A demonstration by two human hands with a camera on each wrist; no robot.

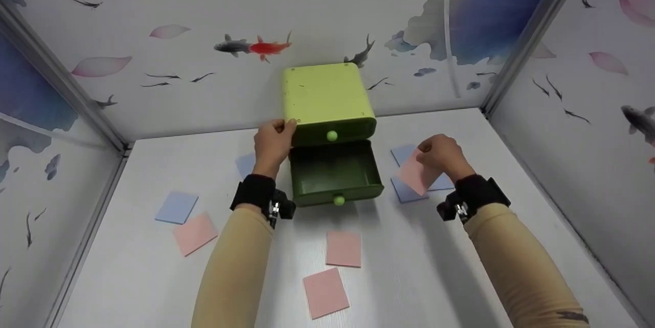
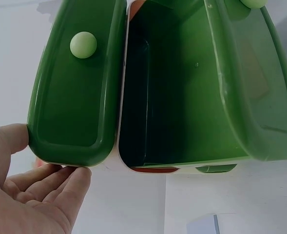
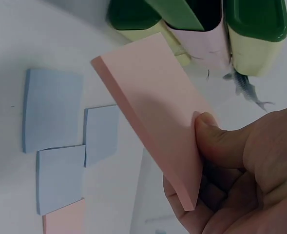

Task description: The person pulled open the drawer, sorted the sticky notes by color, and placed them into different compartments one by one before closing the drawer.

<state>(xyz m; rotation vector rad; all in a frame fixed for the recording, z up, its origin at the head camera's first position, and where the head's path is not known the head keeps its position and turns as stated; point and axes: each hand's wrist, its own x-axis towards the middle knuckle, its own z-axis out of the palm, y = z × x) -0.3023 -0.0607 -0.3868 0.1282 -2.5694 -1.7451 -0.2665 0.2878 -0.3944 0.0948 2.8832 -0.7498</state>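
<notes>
My left hand [image 1: 271,146] grips the front left corner of a small green drawer cabinet [image 1: 325,92], thumb at the top edge and fingers against the side. The cabinet's top drawer, with a round knob [image 1: 332,136], is closed. Below it, a dark green drawer [image 1: 317,199] is pulled out towards me. Off to the cabinet's right, my right hand [image 1: 445,154] pinches a pink sticky-note pad [image 3: 153,102] between thumb and fingers, raised and tilted above several blue pads [image 3: 53,109] on the table.
Two pink pads [image 1: 343,249] lie on the white table in front of the cabinet. Further left are a blue pad [image 1: 176,208] and a pink pad [image 1: 195,234]. Another blue pad [image 1: 245,164] is partly behind my left hand. Printed walls [image 1: 332,5] enclose the back and sides.
</notes>
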